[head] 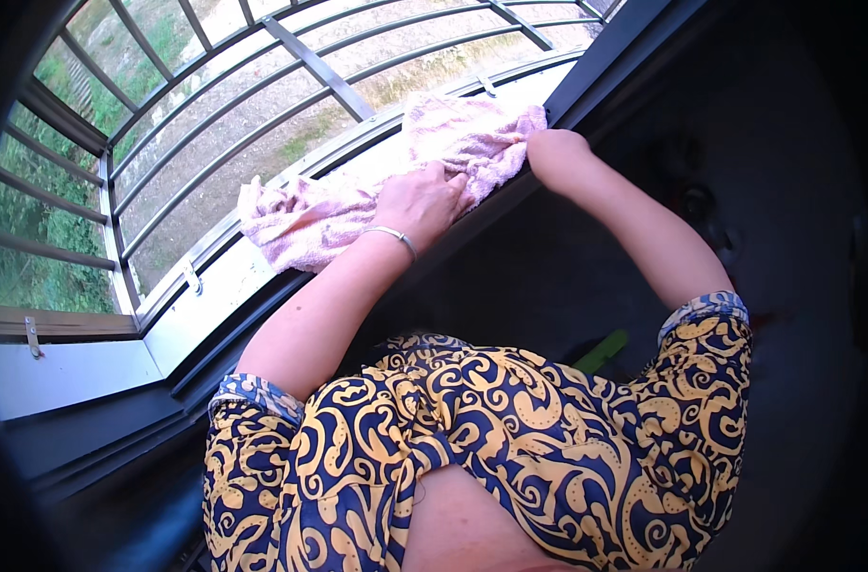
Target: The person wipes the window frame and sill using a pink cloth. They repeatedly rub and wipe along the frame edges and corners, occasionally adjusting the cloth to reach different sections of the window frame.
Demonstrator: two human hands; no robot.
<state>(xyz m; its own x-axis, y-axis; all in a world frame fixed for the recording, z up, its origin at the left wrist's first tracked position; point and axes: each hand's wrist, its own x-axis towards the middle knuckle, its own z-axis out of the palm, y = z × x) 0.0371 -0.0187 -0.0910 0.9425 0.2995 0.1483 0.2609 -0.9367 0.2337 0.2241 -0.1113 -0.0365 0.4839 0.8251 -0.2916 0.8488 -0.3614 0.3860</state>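
Note:
A pink terry cloth (320,222) lies crumpled along the white window sill (227,293). My left hand (423,200), with a silver bracelet at the wrist, presses on the middle of the cloth, its fingers bent into the folds. My right hand (559,157) is at the cloth's right end, beside the dark window frame. Its fingers are hidden behind the back of the hand, so its hold on the cloth cannot be made out.
Metal security bars (320,68) curve outside the window, with ground and greenery beyond. A dark frame post (605,61) rises at the sill's right end. Small metal brackets (192,277) stand on the sill. A green object (602,350) shows low in the dark area.

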